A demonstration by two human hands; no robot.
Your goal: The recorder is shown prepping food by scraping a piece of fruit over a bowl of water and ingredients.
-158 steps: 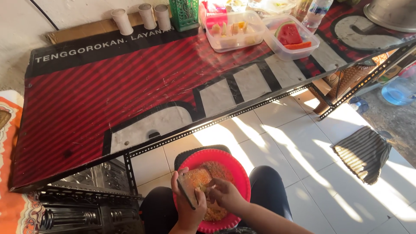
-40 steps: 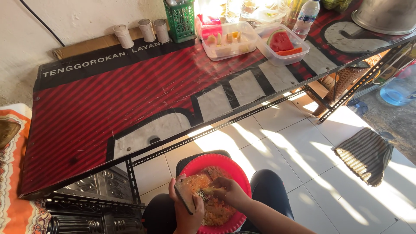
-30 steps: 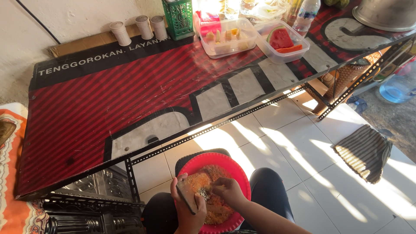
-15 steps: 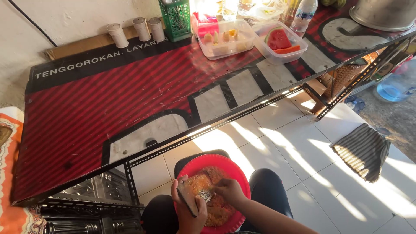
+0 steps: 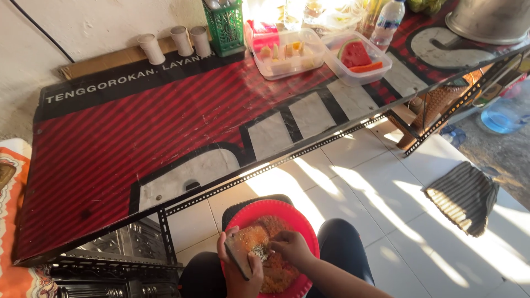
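Fingers: left hand (image 5: 238, 269) is wrapped around a flat dark grater (image 5: 238, 257); right hand (image 5: 291, 247) has its fingertips bunched together, pinching a small piece against the grater face.
Grater axis: long side runs from upper left, away from the person, to lower right, towards them; tilted, upper end raised over the bowl.
Grater and fingers: left thumb and fingers clamp its edges; right fingertips touch its face from the right.
Bowl: red plastic bowl (image 5: 295, 218) on the person's lap, holding orange-brown shreds, directly under both hands.
Counter: red, black and white counter (image 5: 165, 127) beyond the knees.
Tubs: one clear tub (image 5: 284, 55) with pale and yellow fruit pieces; just beside it, another tub (image 5: 359, 58) with red melon slices.
Basket: green basket (image 5: 225, 27) by the wall.
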